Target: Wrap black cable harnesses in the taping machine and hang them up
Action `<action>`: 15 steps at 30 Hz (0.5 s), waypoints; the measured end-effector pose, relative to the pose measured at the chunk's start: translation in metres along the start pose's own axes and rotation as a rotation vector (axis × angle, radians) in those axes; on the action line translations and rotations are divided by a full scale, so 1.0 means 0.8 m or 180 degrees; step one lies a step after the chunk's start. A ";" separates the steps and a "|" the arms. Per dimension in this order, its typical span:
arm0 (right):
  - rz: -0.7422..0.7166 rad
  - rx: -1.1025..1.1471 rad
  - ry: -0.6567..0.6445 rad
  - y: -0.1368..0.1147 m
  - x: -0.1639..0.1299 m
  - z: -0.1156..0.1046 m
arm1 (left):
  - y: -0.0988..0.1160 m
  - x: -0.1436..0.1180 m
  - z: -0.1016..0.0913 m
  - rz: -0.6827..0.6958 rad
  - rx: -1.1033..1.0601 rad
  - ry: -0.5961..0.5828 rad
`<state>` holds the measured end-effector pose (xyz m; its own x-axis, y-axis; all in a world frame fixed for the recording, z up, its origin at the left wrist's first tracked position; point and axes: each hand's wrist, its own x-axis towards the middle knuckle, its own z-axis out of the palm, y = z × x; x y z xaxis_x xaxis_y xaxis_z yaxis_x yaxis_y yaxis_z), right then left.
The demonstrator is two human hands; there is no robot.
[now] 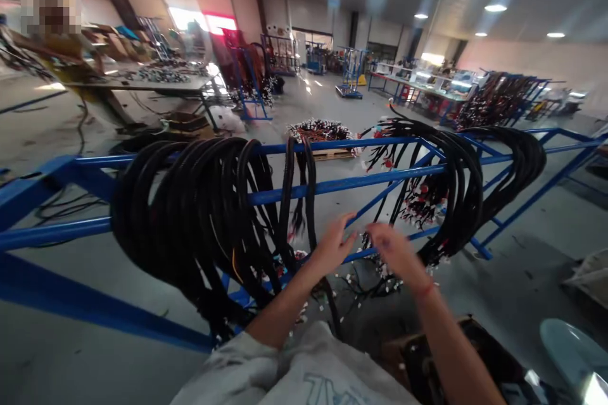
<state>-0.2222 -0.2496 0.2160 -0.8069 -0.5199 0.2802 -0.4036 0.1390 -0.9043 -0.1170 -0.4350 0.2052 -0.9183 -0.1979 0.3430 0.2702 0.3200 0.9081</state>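
— Where were the hands?
— Both reached over the blue rack, near its lower rail. The left hand had fingers loosely curled; the right hand was blurred, grip unclear.
— And the cables?
— Black cable bundles hung over the rails, left of the hands.

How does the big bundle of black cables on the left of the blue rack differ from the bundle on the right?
The left bundle is thicker and packed tight along the blue rack; the right bundle is thinner, with its loops spread wider. The right bundle shows red and white connectors at its ends; the left bundle shows mostly plain black tubing. The left hand and right hand reach between them. Both bundles hang draped over the rails.
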 end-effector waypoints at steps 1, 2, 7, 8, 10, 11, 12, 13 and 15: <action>-0.0099 -0.0469 0.0661 0.006 0.016 -0.048 | -0.016 0.006 0.002 -0.0100 0.0056 0.0078; -0.0172 -0.1014 0.1407 0.010 0.035 -0.097 | -0.029 0.008 0.003 -0.0184 0.0062 0.0082; 0.0181 -0.2976 0.2491 0.032 0.122 -0.258 | -0.051 -0.013 0.000 -0.0301 0.0065 -0.0329; 0.0311 -0.3189 0.2315 0.035 0.130 -0.267 | -0.051 -0.019 -0.002 -0.0302 0.0077 -0.0376; 0.0579 -0.3498 0.1975 0.034 0.139 -0.272 | -0.050 -0.032 -0.005 -0.0377 0.0061 -0.0405; 0.0706 -0.3579 0.1796 0.028 0.140 -0.272 | -0.050 -0.038 -0.007 -0.0440 0.0043 -0.0401; 0.0820 -0.3612 0.1630 0.018 0.141 -0.272 | -0.051 -0.044 -0.008 -0.0505 0.0020 -0.0390; 0.0922 -0.3627 0.1497 0.003 0.142 -0.273 | -0.052 -0.050 -0.010 -0.0563 -0.0008 -0.0369; 0.0806 -0.3589 0.1604 -0.037 0.139 -0.279 | -0.056 -0.060 -0.011 -0.0674 -0.0090 -0.0352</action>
<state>-0.3962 -0.1237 0.3460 -0.8897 -0.0296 0.4556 -0.1565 0.9572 -0.2433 -0.0822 -0.4484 0.1498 -0.9810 -0.1547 0.1171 0.0748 0.2557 0.9639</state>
